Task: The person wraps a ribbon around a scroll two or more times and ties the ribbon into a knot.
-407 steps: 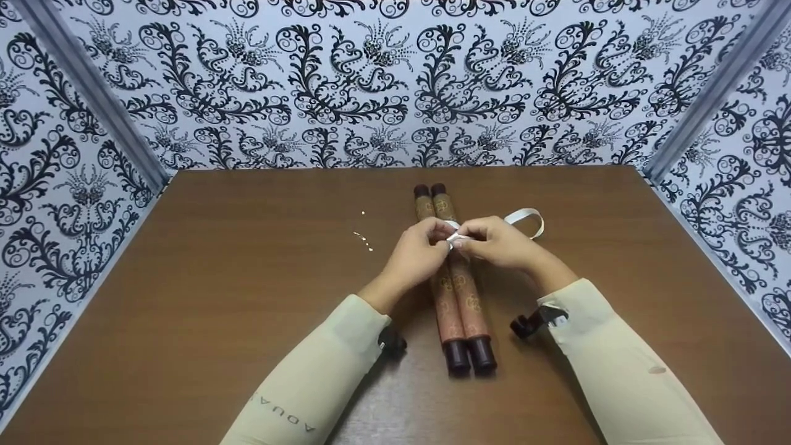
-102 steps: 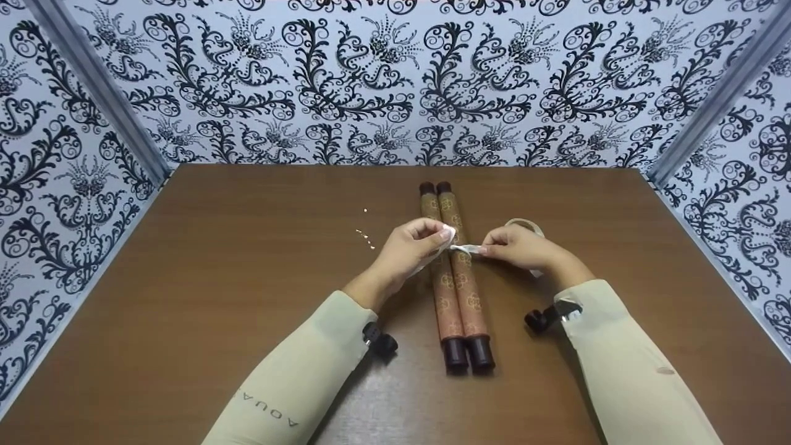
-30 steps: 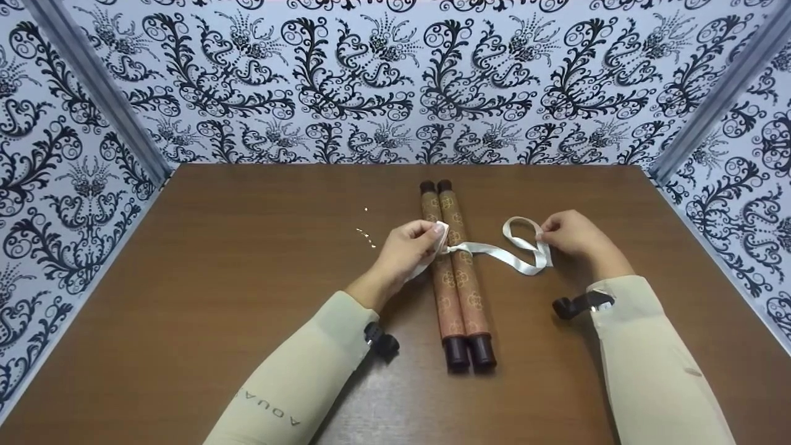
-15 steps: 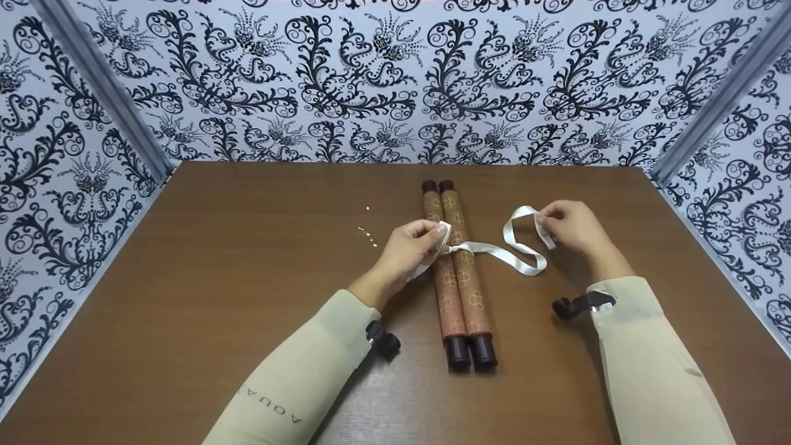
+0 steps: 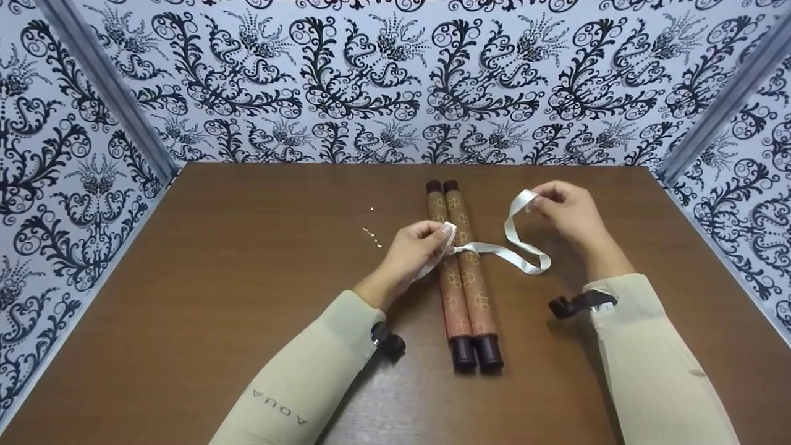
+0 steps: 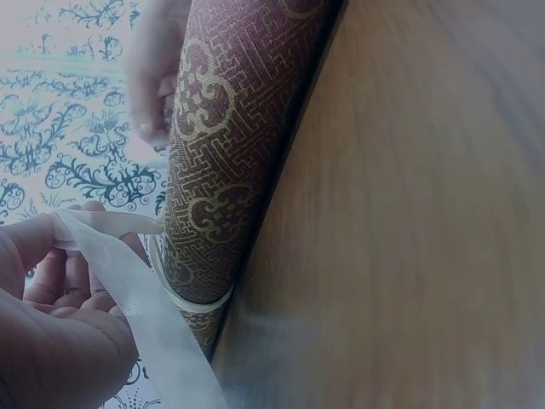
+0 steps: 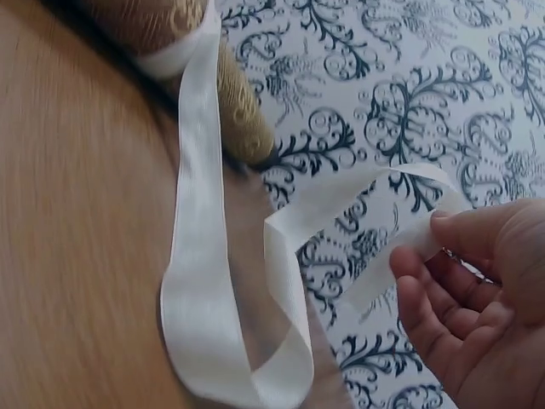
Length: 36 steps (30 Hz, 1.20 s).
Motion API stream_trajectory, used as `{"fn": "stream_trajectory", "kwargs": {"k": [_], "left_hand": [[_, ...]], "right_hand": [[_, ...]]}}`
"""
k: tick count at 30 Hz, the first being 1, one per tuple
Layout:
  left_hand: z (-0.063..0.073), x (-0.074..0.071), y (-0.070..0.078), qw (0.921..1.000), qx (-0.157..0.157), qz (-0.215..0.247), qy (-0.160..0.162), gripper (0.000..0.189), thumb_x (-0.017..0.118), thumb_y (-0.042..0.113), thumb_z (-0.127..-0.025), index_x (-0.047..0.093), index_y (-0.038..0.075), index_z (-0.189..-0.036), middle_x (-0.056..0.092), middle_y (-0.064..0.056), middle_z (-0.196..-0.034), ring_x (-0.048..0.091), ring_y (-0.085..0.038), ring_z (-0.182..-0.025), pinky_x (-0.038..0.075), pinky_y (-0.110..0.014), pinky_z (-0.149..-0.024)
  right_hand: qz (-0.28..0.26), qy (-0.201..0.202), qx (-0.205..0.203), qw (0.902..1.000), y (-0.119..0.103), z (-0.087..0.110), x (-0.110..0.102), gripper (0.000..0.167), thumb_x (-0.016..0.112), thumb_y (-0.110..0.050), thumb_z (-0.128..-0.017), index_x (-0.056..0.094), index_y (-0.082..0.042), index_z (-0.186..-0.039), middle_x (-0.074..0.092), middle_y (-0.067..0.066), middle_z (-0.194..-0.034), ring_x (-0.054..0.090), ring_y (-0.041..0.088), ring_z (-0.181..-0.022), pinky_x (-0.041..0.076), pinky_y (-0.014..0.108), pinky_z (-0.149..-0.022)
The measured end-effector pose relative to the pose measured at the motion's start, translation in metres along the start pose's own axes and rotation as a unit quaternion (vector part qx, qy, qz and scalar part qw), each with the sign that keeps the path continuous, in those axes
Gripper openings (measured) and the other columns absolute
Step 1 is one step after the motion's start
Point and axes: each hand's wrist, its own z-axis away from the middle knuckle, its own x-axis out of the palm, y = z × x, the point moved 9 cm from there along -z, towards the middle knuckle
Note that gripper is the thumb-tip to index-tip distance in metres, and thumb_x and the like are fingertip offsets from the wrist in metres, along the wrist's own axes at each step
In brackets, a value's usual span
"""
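Two patterned scroll rollers (image 5: 474,290) with dark end knobs lie side by side on the table, brown-gold at the far end and reddish at the near end. A white ribbon (image 5: 516,259) runs round them, with a knot on top near their middle. My left hand (image 5: 411,250) pinches a loop of the ribbon between thumb and forefinger beside the knot; a tail hangs below it in the left wrist view. Off to the right, my right hand (image 5: 571,213) pinches the ribbon's other tail near its end, raised above the table. Between hand and knot that tail sags in a curve.
The brown wooden table (image 5: 259,247) is bounded by walls (image 5: 395,74) covered in black-and-white scrollwork. Small pale specks (image 5: 372,235) lie left of the rollers. A dark camera mount is strapped to each wrist.
My right hand let go near the knot, moved right to the ribbon's far end, and has since lifted it up and away from me. My left hand keeps its pinch by the knot.
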Motion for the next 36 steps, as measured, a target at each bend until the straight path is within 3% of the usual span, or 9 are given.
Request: {"fn": "stream_trajectory", "kwargs": {"k": [6,10,16,21,30,36], "left_hand": [[0.000,-0.001,-0.001,1.0000,0.002,-0.009,0.003,0.013,0.065,0.010,-0.102,0.070,0.000,-0.095,0.061,0.000,-0.078,0.058,-0.010,-0.073,0.052,-0.020,-0.068],[0.000,-0.001,0.000,0.9999,0.002,-0.009,0.005,0.013,0.066,0.010,-0.101,0.070,0.001,-0.093,0.061,0.000,-0.077,0.059,-0.010,-0.072,0.052,-0.022,-0.069],[0.000,0.002,0.002,0.9998,0.013,-0.018,0.001,0.015,0.064,0.010,-0.102,0.069,0.001,-0.091,0.062,0.001,-0.077,0.059,-0.010,-0.072,0.053,-0.021,-0.070],[0.000,0.001,0.000,0.9998,0.003,-0.020,0.009,0.015,0.066,0.010,-0.101,0.070,0.001,-0.090,0.063,0.001,-0.077,0.060,-0.010,-0.069,0.049,-0.019,-0.063],[0.000,-0.001,0.001,0.9990,0.009,-0.041,0.013,0.016,0.068,0.012,-0.100,0.071,-0.001,-0.091,0.059,0.000,-0.074,0.058,-0.011,-0.069,0.048,-0.020,-0.062],[0.000,-0.002,0.003,0.9984,0.012,-0.053,0.015,0.016,0.068,0.013,-0.100,0.071,-0.001,-0.092,0.060,0.001,-0.074,0.060,-0.012,-0.071,0.049,-0.020,-0.063]], "right_hand": [[-0.040,0.009,-0.013,0.9991,-0.025,-0.004,0.017,0.022,0.069,-0.016,-0.097,0.071,-0.004,-0.115,0.072,-0.012,-0.094,0.063,0.009,-0.091,0.050,0.021,-0.081],[-0.079,-0.011,-0.039,0.9960,-0.047,-0.012,0.033,0.021,0.071,-0.013,-0.096,0.072,-0.003,-0.115,0.076,-0.006,-0.097,0.068,0.010,-0.095,0.053,0.022,-0.088],[-0.012,-0.046,-0.087,0.9951,-0.080,-0.023,0.056,0.020,0.070,-0.016,-0.098,0.072,-0.007,-0.116,0.075,0.006,-0.116,0.066,0.010,-0.105,0.051,0.030,-0.099],[-0.011,-0.068,-0.079,0.9945,-0.094,-0.031,0.078,0.021,0.069,-0.019,-0.098,0.072,-0.009,-0.117,0.072,0.009,-0.121,0.064,0.019,-0.113,0.049,0.040,-0.106],[-0.038,-0.113,-0.078,0.9897,-0.117,-0.035,0.130,0.016,0.068,-0.011,-0.097,0.073,-0.009,-0.112,0.073,0.008,-0.115,0.065,0.020,-0.105,0.052,0.034,-0.095],[0.000,-0.167,-0.110,0.9797,-0.124,-0.030,0.159,0.017,0.068,-0.013,-0.096,0.073,-0.009,-0.112,0.074,0.008,-0.112,0.066,0.020,-0.101,0.052,0.034,-0.091]]}}
